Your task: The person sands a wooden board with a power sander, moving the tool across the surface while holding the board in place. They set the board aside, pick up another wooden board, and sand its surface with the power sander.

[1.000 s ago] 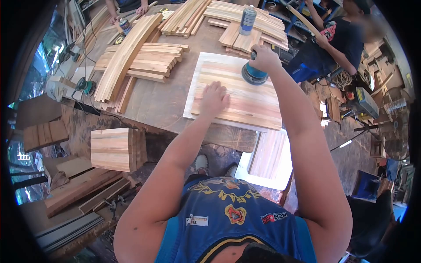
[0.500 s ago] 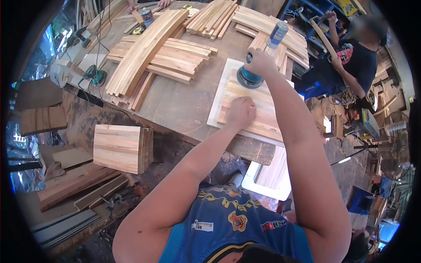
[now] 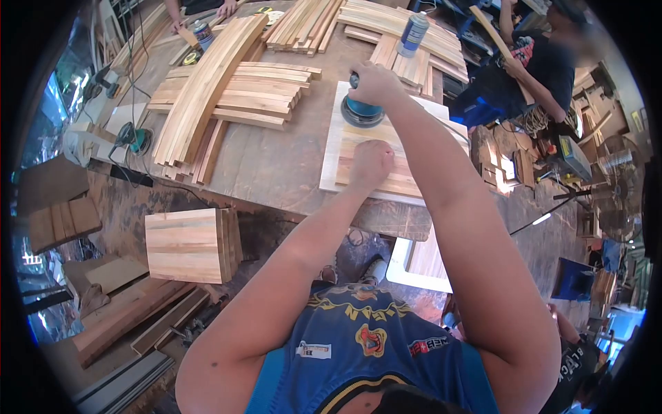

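Note:
A striped wooden panel [image 3: 407, 174] lies on a pale board [image 3: 332, 153] at the front edge of the workbench [image 3: 258, 162]. My right hand [image 3: 378, 84] is wrapped round the top of a teal round sander [image 3: 363, 114], whose base rests at the far left part of the panel. Nearer to me, my left hand [image 3: 373, 163] presses on the panel with its fingers curled in; whether anything is under them is hidden. A blue and white can [image 3: 412, 34] stands on wood strips beyond the sander.
Stacked wood strips [image 3: 258, 93] cross on the bench's left, near a second sander [image 3: 135, 139]. Panels [image 3: 183, 245] are piled lower left. A co-worker [image 3: 545, 69] holds a curved wooden piece at the upper right; another person's hands [image 3: 226, 8] show at the far edge.
The sander and my right hand have moved left over the panel. My left hand shows more closed. The view has shifted, and the co-worker's wooden piece is at a different place.

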The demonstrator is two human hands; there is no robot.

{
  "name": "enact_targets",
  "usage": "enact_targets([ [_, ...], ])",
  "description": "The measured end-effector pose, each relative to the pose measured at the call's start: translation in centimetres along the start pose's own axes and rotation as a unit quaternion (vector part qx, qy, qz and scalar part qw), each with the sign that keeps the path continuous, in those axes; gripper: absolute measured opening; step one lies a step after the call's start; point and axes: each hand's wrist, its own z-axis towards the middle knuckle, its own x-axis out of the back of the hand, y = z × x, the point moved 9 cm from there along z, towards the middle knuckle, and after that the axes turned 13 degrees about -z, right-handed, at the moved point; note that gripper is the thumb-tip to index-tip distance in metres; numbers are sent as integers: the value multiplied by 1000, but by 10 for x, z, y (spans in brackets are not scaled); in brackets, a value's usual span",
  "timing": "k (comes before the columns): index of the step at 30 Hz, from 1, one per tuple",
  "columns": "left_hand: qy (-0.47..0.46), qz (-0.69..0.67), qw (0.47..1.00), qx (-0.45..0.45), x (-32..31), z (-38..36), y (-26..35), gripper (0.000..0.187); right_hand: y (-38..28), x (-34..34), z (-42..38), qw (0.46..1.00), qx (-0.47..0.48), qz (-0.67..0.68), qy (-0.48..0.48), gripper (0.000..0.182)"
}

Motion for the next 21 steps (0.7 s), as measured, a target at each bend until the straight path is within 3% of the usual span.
enact_targets([
  [9, 32, 40, 999, -8, 5, -3, 4, 16, 25, -2, -24, 1000, -13, 1, -5, 60],
  [12, 67, 76, 993, -56, 9, -4, 10, 12, 51, -2, -34, 999, -31, -5, -14, 62],
  [18, 35, 82, 996, 9, 4, -2, -6, 15, 111, -8, -68, 997, -67, -3, -31, 65],
  [21, 55, 103, 993, -30, 7, -3, 6, 12, 143, -11, -88, 996, -85, -9, -34, 65],
])
